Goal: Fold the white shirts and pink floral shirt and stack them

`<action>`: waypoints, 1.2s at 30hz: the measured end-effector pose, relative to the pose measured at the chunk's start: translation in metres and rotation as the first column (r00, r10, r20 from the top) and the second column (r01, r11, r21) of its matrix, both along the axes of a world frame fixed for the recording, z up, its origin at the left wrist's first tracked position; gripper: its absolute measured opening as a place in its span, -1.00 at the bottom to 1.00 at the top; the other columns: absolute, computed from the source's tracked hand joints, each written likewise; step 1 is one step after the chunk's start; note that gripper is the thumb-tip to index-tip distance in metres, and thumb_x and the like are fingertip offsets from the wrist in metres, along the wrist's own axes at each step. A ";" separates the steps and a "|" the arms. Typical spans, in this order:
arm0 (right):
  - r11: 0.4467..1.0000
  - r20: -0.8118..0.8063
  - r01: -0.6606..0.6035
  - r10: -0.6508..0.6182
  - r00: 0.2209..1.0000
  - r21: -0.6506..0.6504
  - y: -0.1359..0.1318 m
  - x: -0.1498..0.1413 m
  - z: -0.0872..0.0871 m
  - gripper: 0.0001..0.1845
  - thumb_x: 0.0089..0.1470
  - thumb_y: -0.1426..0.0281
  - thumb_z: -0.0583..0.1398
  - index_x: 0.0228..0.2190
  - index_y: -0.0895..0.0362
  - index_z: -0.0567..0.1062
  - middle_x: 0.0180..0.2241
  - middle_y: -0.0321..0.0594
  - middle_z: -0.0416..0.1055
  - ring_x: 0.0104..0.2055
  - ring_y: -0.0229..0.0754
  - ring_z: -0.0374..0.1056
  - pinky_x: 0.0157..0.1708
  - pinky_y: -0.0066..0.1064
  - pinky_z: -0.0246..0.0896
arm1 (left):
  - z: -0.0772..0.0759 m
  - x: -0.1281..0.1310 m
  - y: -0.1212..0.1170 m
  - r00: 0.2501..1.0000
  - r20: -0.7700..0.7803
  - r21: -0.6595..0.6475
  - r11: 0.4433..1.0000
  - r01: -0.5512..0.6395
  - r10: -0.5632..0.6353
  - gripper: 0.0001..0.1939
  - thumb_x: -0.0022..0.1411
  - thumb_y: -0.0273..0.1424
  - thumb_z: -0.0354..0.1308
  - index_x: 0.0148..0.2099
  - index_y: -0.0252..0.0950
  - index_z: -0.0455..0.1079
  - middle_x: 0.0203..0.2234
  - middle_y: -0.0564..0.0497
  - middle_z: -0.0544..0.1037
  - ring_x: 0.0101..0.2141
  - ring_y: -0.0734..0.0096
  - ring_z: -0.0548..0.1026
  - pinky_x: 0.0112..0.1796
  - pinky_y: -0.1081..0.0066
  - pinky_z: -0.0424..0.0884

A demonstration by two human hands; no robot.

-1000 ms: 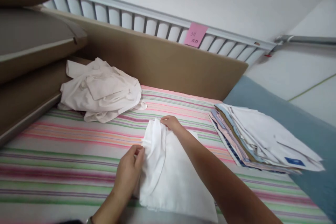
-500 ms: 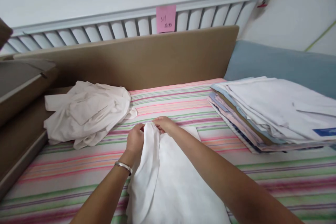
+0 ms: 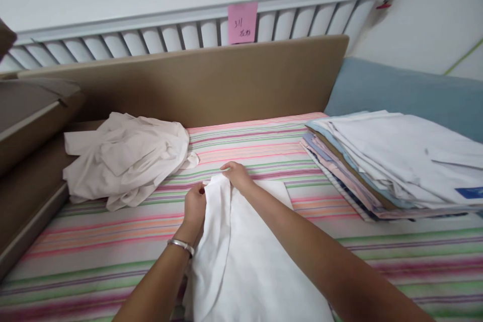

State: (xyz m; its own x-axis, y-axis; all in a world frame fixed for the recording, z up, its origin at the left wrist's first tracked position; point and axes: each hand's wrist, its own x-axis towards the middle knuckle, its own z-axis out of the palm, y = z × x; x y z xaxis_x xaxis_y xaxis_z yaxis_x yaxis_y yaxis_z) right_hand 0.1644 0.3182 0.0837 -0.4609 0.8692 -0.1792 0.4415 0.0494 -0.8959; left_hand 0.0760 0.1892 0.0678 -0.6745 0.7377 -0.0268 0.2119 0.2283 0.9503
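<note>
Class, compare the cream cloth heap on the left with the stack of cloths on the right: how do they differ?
The cream heap is crumpled and loose; the folded stack lies flat in layers. The heap is one colour; the stack shows white, blue, pink and brown edges. Both rest on the striped sheet, untouched by either hand.

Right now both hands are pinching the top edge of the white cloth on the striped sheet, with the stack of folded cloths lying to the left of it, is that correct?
Not quite: the stack of folded cloths lies to the right, as the head view shows. On the left is a crumpled cream cloth. The left hand and right hand do pinch the white cloth on the striped sheet.
</note>
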 end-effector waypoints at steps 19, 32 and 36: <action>0.618 0.453 -0.445 0.156 0.878 0.648 -0.051 0.028 -0.025 -0.54 0.24 0.30 -0.12 0.11 0.10 0.25 0.19 -0.20 0.12 0.26 -0.09 -0.08 0.19 -0.07 -0.23 | 0.009 -0.020 0.022 0.997 0.038 -0.213 0.975 -0.062 0.071 -0.84 -0.13 -0.43 0.21 -0.58 -0.27 0.25 -0.73 0.15 0.31 -0.62 0.51 0.29 -0.53 0.48 0.18; 0.645 0.386 -0.389 0.156 0.909 0.657 -0.062 0.042 -0.008 -0.53 0.25 0.28 -0.14 0.12 0.12 0.25 0.21 -0.16 0.08 0.27 -0.12 -0.12 0.20 -0.09 -0.23 | 0.022 -0.011 -0.064 0.984 -0.170 -0.279 0.960 -0.007 -0.043 -0.67 0.11 -0.12 0.02 -0.48 -0.26 0.34 -0.58 0.04 0.48 -0.50 0.37 0.41 -0.42 0.41 0.27; 0.622 0.380 -0.421 0.206 0.902 0.661 -0.074 0.055 0.011 -0.54 0.25 0.29 -0.14 0.11 0.10 0.26 0.20 -0.15 0.10 0.27 -0.13 -0.11 0.20 -0.10 -0.23 | 0.028 0.028 -0.147 0.995 -0.091 -0.281 0.960 0.014 -0.041 -0.61 0.12 -0.03 -0.01 -0.35 -0.26 0.37 -0.45 0.01 0.52 -0.40 0.32 0.45 -0.36 0.39 0.32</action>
